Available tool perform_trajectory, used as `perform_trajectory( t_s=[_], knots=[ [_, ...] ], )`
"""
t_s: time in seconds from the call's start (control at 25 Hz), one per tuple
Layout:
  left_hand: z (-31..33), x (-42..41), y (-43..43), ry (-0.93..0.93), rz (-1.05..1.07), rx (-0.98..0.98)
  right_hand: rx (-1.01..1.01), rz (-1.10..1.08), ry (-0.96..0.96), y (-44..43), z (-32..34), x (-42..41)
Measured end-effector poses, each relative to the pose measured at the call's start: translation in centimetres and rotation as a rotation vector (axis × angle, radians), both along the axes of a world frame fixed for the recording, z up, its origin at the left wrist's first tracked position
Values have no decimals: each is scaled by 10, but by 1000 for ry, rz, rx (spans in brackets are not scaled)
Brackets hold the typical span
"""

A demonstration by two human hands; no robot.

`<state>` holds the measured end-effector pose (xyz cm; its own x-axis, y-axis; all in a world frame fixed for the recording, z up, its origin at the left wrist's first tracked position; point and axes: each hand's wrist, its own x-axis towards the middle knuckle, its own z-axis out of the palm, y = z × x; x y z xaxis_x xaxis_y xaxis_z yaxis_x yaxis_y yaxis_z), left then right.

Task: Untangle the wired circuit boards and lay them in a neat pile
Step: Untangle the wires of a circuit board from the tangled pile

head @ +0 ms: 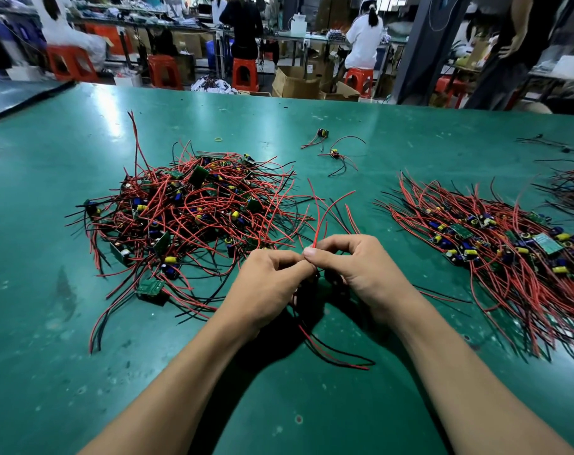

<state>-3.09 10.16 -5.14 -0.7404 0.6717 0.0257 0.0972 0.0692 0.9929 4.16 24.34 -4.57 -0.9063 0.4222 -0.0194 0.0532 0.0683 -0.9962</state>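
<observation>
Pinching thin red and black wires (317, 229) between your touching hands, left hand (269, 284) and right hand (357, 267), you've the neat pile of red-wired green circuit boards (495, 247) rightward on the tabletop — nearer your right.

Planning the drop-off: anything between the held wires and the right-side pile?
Nothing bulky. The left hand and right hand pinch the held wires; from there to the neat pile only two stray wires lie flat on the mat.
</observation>
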Motion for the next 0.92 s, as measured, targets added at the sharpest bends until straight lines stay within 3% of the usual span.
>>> perform_trajectory(
  t_s=[0.12,0.36,0.68,0.92],
  knots=[
    [4,1,-2,2,-88,-26,-26,-159,61,2,-3,-4],
    [6,1,-4,-39,-148,-49,-362,-359,242,12,4,-9],
    [9,0,-6,-82,-199,-28,-979,-147,258,12,20,-4],
    [7,1,-4,-42,-205,-33,-1104,-139,199,16,21,-1]
  ],
)
